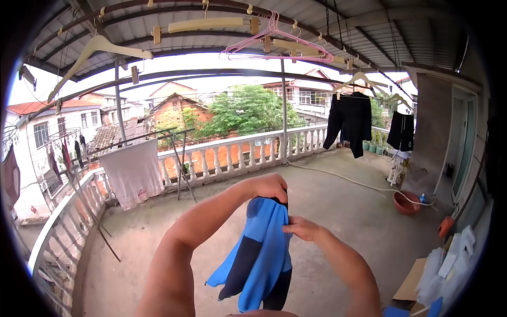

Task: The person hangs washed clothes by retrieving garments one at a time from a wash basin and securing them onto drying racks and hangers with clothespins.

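Observation:
A blue garment with black panels (271, 240) hangs in front of me over the concrete floor, its lower parts falling in loose folds. My left hand (270, 186) is closed on its dark top edge, fingers bent over and partly hidden. Lower and to the right, my right hand (302, 229) pinches the garment's right side between thumb and fingers. Whether it is a jacket or another piece of clothing cannot be told from these folds.
Pink hangers (274, 45) and a cream hanger (95, 47) hang from the overhead rail. Black trousers (348, 121) hang at right. A pale towel (132, 171) drapes over a rack. A white balustrade (240, 156) edges the terrace. A hose (338, 181) runs toward a reddish basin (406, 203).

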`<state>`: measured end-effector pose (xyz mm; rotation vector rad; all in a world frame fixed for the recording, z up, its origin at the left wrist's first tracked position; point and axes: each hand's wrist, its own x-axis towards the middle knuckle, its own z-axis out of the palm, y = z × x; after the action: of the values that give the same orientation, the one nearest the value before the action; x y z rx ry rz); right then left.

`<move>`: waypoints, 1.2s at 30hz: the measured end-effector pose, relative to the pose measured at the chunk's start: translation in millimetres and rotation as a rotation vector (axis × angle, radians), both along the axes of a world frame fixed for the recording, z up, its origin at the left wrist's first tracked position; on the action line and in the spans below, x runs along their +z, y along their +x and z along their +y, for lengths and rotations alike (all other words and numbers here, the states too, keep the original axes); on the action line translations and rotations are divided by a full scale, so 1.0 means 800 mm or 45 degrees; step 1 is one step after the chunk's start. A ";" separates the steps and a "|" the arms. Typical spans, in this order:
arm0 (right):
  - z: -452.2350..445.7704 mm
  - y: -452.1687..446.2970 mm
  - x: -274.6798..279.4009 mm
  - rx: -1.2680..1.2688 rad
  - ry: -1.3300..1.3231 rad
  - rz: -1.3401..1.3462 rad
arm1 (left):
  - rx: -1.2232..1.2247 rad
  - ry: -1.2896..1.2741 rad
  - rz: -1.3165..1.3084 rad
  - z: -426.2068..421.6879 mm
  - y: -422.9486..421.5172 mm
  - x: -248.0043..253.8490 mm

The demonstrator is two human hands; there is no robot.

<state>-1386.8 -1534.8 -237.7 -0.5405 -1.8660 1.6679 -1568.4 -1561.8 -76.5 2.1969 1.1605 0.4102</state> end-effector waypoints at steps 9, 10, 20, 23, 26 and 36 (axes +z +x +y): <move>0.023 -0.080 0.014 0.248 -0.258 -0.052 | 0.083 -0.094 0.125 0.011 -0.155 -0.013; 0.030 -0.093 0.014 0.243 -0.091 -0.061 | 0.119 -0.031 0.231 0.014 -0.165 -0.017; 0.092 -0.189 0.052 -0.332 -0.310 0.099 | 0.815 0.553 0.321 0.083 -0.176 -0.147; 0.126 -0.184 0.036 -0.441 -0.285 0.134 | 0.828 -0.026 -0.379 0.088 -0.143 -0.145; 0.137 -0.151 0.053 -0.495 -0.275 0.085 | 0.821 0.172 -0.541 0.091 -0.095 -0.147; 0.202 -0.100 0.066 -0.552 -0.613 0.474 | 1.039 1.248 -0.138 0.102 0.050 -0.165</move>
<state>-1466.8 -1373.2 -184.7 -0.7082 -0.9970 1.7617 -1528.6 -1480.3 -208.3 2.2332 2.0565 1.7107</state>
